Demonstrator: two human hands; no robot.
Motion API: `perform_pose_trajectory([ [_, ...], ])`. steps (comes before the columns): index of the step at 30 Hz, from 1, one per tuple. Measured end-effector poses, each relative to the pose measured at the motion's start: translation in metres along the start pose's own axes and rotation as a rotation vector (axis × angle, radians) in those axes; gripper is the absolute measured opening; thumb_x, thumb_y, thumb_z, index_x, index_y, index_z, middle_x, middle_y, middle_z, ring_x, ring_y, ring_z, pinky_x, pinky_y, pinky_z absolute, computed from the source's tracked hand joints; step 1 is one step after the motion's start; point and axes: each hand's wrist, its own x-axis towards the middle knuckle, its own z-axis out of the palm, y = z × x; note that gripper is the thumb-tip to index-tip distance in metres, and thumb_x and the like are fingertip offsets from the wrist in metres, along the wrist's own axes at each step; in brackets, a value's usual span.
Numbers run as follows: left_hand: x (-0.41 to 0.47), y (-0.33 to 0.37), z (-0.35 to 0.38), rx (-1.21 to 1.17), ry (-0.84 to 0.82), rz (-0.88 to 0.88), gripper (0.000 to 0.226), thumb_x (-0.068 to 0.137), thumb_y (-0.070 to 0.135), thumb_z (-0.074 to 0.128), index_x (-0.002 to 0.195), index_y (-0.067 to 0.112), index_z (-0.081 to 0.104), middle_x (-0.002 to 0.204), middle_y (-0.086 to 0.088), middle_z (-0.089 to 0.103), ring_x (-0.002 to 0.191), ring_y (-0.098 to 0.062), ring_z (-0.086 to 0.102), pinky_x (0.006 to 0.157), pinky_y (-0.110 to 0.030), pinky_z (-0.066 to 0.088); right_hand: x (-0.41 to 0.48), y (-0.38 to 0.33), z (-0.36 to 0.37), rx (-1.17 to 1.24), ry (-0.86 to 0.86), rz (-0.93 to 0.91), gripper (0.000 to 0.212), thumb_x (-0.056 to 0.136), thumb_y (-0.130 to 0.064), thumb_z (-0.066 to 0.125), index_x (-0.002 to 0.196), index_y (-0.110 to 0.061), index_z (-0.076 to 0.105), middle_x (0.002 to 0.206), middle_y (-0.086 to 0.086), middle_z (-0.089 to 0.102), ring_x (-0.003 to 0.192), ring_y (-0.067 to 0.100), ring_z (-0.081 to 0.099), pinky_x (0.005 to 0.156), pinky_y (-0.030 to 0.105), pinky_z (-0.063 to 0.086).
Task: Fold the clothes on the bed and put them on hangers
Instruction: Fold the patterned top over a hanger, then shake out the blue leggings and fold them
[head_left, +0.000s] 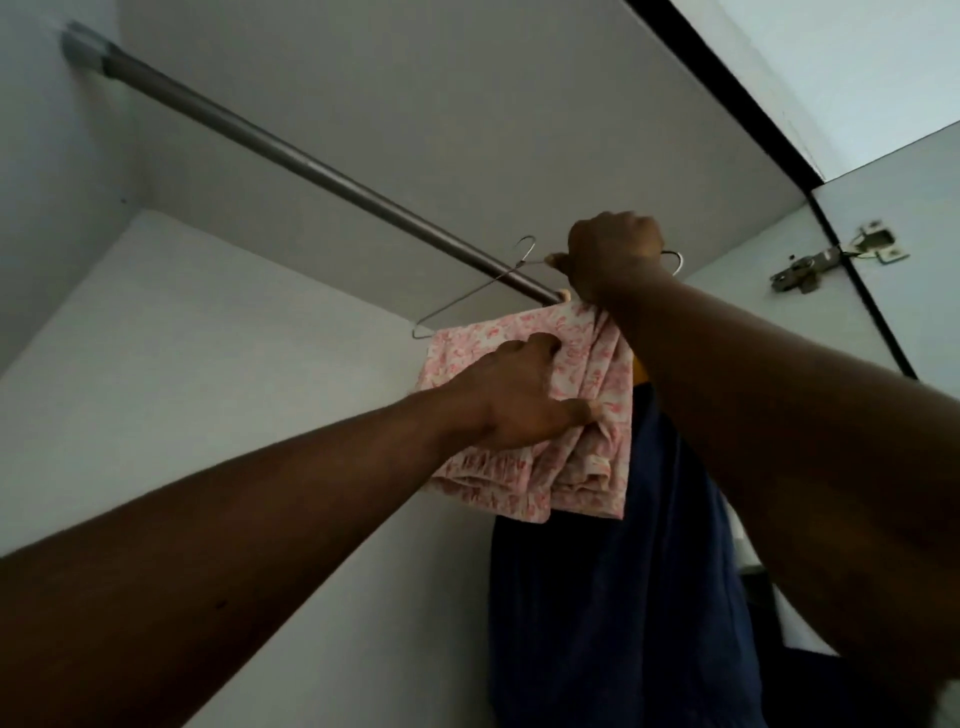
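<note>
A folded pink floral garment (582, 457) hangs over a wire hanger (467, 299) just below the grey closet rod (291, 156). My left hand (524, 395) grips the garment's folds from the left, thumb pressed into the cloth. My right hand (613, 254) is raised at the rod's right end, fingers curled round the hanger's top near its hook. A second wire hook (675, 262) shows to the right of that hand. A dark blue garment (613, 597) hangs behind and below the pink one, with a strip of yellow cloth (640, 370) showing between them.
I look up into a white wardrobe: its top panel (467, 104) is close above the rod, and the back wall (208, 389) is at the left. A door with a metal hinge (810, 270) stands at the right. The rod's left stretch is bare.
</note>
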Motion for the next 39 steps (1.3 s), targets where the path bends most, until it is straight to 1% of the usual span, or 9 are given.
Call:
perform_pose_trajectory([
  [6,0.017,0.004,0.013,-0.053,-0.103,-0.014,0.100,0.091,0.067,0.066,0.165,0.022,0.016,0.165,-0.010,0.036,0.146,-0.031,0.042,0.116,-0.044,0.041,0.000,-0.002,0.023,-0.017,-0.014,0.002,0.048,0.102,-0.053,0.054,0.120,-0.012,0.070,0.121,0.012,0.069,0.116,0.034,0.064,0.079,0.035,0.040],
  [14,0.038,0.006,0.041,-0.071,-0.133,0.036,0.101,0.090,0.063,0.069,0.164,0.020,0.016,0.162,-0.011,0.039,0.144,-0.033,0.044,0.117,-0.048,0.042,-0.005,0.007,0.043,0.013,-0.034,0.047,0.048,0.102,-0.052,0.055,0.103,-0.007,0.070,0.072,0.007,0.049,0.086,0.028,0.057,0.075,0.035,0.042],
  [18,0.038,-0.006,0.057,-0.115,-0.077,0.075,0.102,0.089,0.064,0.069,0.164,0.022,0.014,0.164,-0.009,0.036,0.146,-0.031,0.041,0.117,-0.046,0.039,-0.004,0.006,0.056,0.018,-0.046,-0.014,0.047,0.101,-0.053,0.055,0.106,-0.009,0.070,0.080,0.007,0.056,0.088,0.029,0.059,0.078,0.036,0.044],
  [21,0.025,-0.012,0.069,-0.121,-0.061,0.096,0.104,0.089,0.064,0.069,0.165,0.023,0.011,0.167,-0.008,0.032,0.149,-0.029,0.037,0.120,-0.045,0.037,-0.006,-0.001,0.060,-0.021,-0.046,-0.069,0.039,0.102,-0.046,0.056,0.115,-0.011,0.070,0.109,0.011,0.069,0.106,0.032,0.066,0.080,0.035,0.041],
  [24,0.013,-0.015,0.076,-0.123,-0.084,0.065,0.104,0.091,0.063,0.068,0.166,0.024,0.007,0.170,-0.006,0.025,0.152,-0.029,0.033,0.122,-0.043,0.033,-0.007,-0.002,0.062,-0.030,-0.032,-0.085,0.043,0.103,-0.049,0.051,0.119,-0.012,0.069,0.117,0.011,0.069,0.111,0.033,0.066,0.083,0.036,0.044],
  [28,-0.012,-0.018,0.074,-0.182,-0.108,0.032,0.101,0.094,0.060,0.066,0.167,0.026,0.004,0.173,0.000,0.018,0.156,-0.024,0.026,0.126,-0.040,0.027,-0.016,0.007,0.053,0.003,0.077,-0.124,0.049,0.102,-0.056,0.048,0.118,-0.012,0.063,0.090,0.009,0.057,0.084,0.031,0.059,0.073,0.035,0.042],
  [31,-0.034,-0.018,0.071,-0.277,-0.091,0.041,0.097,0.095,0.059,0.066,0.166,0.027,0.009,0.170,0.007,0.026,0.153,-0.016,0.030,0.121,-0.028,0.027,-0.037,0.014,0.043,0.067,0.212,-0.172,0.057,0.100,-0.059,0.048,0.135,-0.014,0.049,0.102,0.011,0.061,0.078,0.028,0.053,0.071,0.037,0.040],
  [35,-0.062,-0.020,0.069,-0.376,-0.063,0.019,0.107,0.086,0.073,0.064,0.167,0.027,0.011,0.171,0.008,0.026,0.153,-0.012,0.031,0.127,-0.036,0.027,-0.082,0.024,0.033,0.274,0.307,-0.245,0.058,0.099,-0.058,0.047,0.144,-0.021,0.043,0.131,0.011,0.057,0.105,0.033,0.061,0.094,0.046,0.043],
  [39,-0.091,-0.020,0.081,-0.419,0.119,-0.014,0.091,0.093,0.064,0.062,0.165,0.029,0.020,0.167,0.011,0.029,0.152,-0.008,0.030,0.125,-0.031,0.028,-0.132,0.032,0.026,0.512,0.274,-0.233,0.055,0.097,-0.054,0.050,0.142,-0.022,0.045,0.133,0.009,0.054,0.113,0.029,0.058,0.094,0.043,0.041],
])
